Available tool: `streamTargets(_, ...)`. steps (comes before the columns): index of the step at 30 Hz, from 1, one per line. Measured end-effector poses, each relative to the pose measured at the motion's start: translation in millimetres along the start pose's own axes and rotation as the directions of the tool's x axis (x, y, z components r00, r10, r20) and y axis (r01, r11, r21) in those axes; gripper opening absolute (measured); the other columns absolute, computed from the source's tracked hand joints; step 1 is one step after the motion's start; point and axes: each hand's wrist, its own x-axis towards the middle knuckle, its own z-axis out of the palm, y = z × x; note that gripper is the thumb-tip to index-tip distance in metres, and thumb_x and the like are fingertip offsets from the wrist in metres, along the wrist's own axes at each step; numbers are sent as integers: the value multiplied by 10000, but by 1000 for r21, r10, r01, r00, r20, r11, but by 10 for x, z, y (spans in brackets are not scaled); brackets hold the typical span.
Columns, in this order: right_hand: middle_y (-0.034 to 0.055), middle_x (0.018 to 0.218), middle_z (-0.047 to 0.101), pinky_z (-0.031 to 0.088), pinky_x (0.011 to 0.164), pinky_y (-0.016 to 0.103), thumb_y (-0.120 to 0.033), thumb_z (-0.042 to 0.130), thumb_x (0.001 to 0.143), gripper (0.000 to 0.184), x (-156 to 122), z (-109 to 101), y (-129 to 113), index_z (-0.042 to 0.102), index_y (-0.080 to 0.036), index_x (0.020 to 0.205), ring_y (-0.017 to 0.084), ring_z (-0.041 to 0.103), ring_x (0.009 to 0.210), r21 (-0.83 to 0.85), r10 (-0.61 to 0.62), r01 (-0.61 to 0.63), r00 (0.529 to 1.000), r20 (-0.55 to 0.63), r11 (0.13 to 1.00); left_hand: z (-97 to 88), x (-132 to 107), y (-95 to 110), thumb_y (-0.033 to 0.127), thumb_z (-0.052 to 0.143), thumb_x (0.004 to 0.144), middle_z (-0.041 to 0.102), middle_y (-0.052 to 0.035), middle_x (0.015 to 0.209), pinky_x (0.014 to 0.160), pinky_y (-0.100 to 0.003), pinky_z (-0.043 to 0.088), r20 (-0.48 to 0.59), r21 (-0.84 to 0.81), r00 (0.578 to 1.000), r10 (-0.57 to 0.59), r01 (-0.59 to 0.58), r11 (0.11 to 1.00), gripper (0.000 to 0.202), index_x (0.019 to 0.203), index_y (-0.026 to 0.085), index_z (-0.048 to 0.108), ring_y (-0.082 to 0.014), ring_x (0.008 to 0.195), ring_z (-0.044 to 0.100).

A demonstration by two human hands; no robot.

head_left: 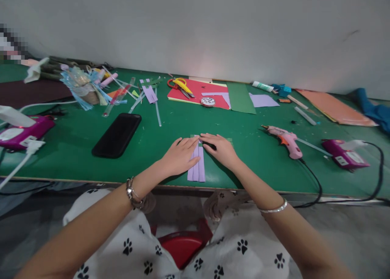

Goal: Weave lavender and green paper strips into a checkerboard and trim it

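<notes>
White paw-print clothing (135, 234) is worn with bracelets (130, 189).

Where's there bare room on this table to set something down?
Bare table lies between the right hand and pink glue gun, and between the black phone and left hand. It's crowded back left, around the blue bundle, and back centre, with scissors on red paper.

I have a free lane over the green tabletop (250, 149) between the right hand (219, 147) and the pink glue gun (291, 144); leftward the black phone (117, 135) blocks me, farther back the scissors (181, 87).
</notes>
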Motion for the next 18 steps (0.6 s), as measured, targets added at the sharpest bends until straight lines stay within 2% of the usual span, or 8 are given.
streamTargets(2,6,1190,611,400,972,451,-163,514,808,312,-2,-1,0,640,-287,1066,181,533,1146,4,0,0,1000,-1,1000,-8,-9,17,346,291,899,259,-154,1462,1089,-475,190,37,12,999,-10,10,1000,581,1388,33,267,-270,1344,241)
streamTargets(5,-3,1187,616,396,974,448,-165,500,814,315,-7,8,-2,639,-305,1060,175,533,1146,-3,-11,11,1000,-6,1000,10,-19,23,356,269,902,221,-136,1475,1100,-496,121,36,35,999,-21,20,999,589,1400,43,246,-268,1370,156)
streamTargets(9,7,1199,612,379,977,464,-160,470,821,327,-27,11,0,621,-292,1079,177,529,1151,-37,-22,22,1000,-2,999,21,-24,25,364,269,901,216,-127,1478,1106,-459,129,39,47,999,-22,20,999,589,1404,60,241,-244,1366,185)
streamTargets(12,62,1191,613,364,976,464,-158,478,807,336,-61,-33,22,600,-232,1111,197,548,1114,-83,-42,39,999,-34,996,0,-26,34,362,276,904,212,-118,1479,1110,-444,136,50,54,998,-32,30,998,583,1406,66,243,-237,1363,198)
streamTargets(15,109,1074,637,426,856,381,-161,520,779,317,-110,-98,55,607,-163,1084,204,587,982,-120,-72,65,996,-56,991,-18,-25,42,359,271,909,197,-119,1481,1102,-448,179,59,47,998,-33,31,998,583,1406,56,237,-242,1364,193)
streamTargets(18,80,979,640,393,766,359,-190,556,767,238,-158,-131,69,633,-199,992,209,585,910,-188,-46,33,997,-68,982,-22,-19,43,364,279,910,191,-121,1483,1100,-442,194,69,34,997,-40,37,999,588,1406,52,234,-246,1365,188)
